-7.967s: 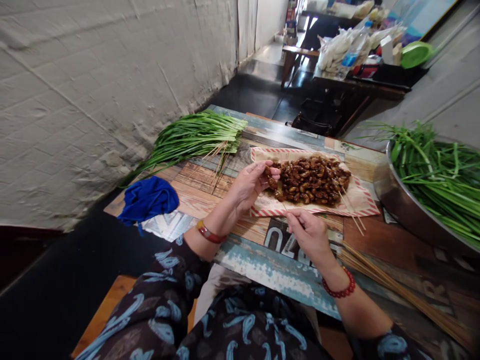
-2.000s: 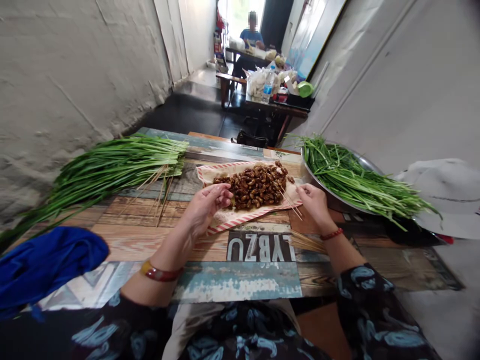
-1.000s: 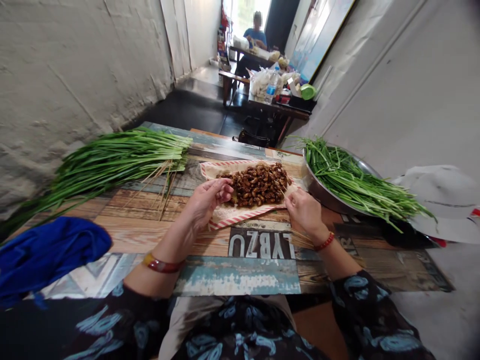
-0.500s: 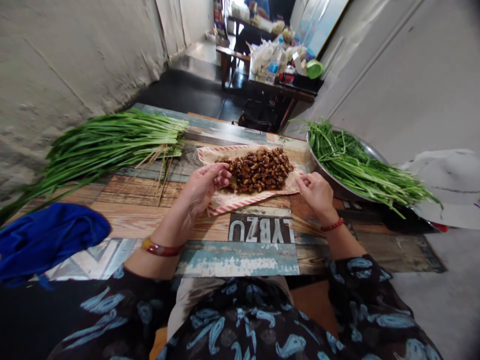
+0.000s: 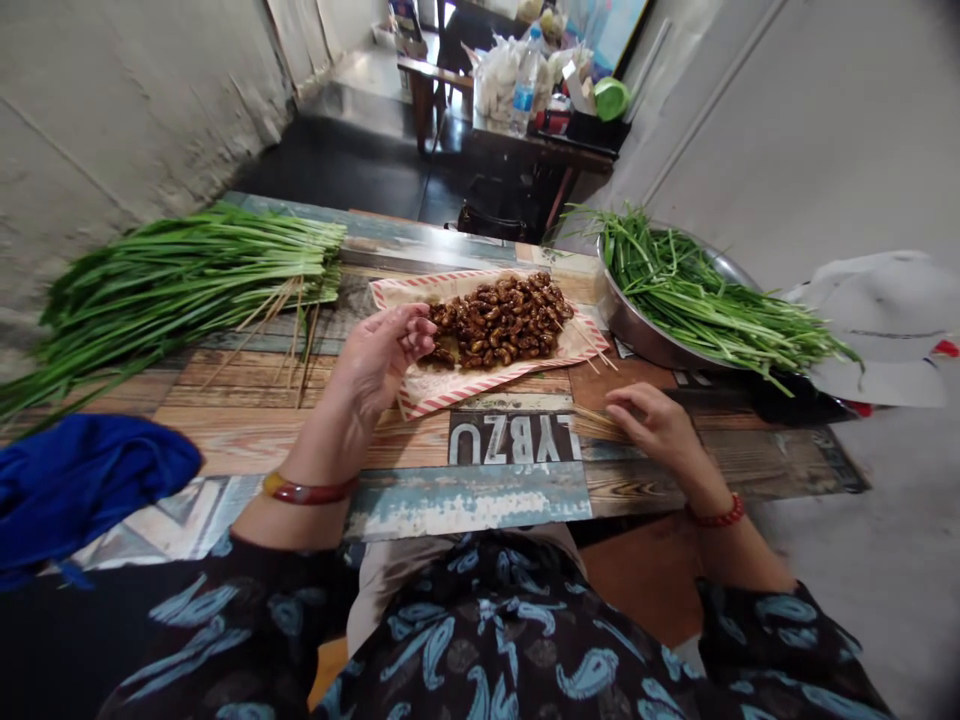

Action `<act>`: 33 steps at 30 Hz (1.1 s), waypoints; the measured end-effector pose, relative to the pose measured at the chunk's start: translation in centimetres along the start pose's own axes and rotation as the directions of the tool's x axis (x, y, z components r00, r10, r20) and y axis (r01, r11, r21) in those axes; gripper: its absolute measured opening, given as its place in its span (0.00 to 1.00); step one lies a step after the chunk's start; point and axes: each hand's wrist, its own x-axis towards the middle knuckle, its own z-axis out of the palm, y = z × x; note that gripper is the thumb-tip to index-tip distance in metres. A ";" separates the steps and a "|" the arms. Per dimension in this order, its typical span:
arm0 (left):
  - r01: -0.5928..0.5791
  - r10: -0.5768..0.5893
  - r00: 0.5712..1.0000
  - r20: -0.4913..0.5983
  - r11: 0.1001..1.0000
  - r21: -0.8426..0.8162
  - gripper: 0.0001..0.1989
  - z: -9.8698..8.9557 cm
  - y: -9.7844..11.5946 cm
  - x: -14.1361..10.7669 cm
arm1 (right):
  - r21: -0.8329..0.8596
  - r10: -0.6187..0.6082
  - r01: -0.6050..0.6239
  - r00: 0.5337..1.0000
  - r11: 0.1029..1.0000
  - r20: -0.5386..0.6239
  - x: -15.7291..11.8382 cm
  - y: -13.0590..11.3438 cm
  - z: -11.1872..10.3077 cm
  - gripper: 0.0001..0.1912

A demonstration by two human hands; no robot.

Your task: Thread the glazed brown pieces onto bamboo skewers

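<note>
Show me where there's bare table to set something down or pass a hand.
Bare printed tabletop lies between the chive bundle and blue cloth, and around the lettering between the left hand and right hand. It's crowded at the striped paper of glazed morsels, beside the metal basin.

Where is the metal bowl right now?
In the head view, the metal bowl sits at the table's far right, beyond the right hand and beside the striped paper.

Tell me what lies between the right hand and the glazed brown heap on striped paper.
Head view: from the right hand, bamboo skewer tips, wood-print tabletop, the paper's striped edge.
</note>
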 end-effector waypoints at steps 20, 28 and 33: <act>-0.128 0.105 0.987 0.122 0.972 0.198 0.17 1.5 -0.9 -1.3 | -0.171 -0.115 0.110 0.993 0.979 -0.016 -1.0 -2.1 3.0 0.11; -0.169 -0.018 0.952 0.306 0.804 0.571 0.15 6.0 -1.9 -3.7 | -0.110 -0.146 0.134 0.983 0.985 -0.109 -1.3 -2.3 3.5 0.11; -0.518 0.016 0.825 0.565 0.422 0.744 0.09 9.9 -5.3 -4.5 | -0.107 -0.168 0.149 0.964 0.983 -0.205 -1.5 -2.3 3.4 0.13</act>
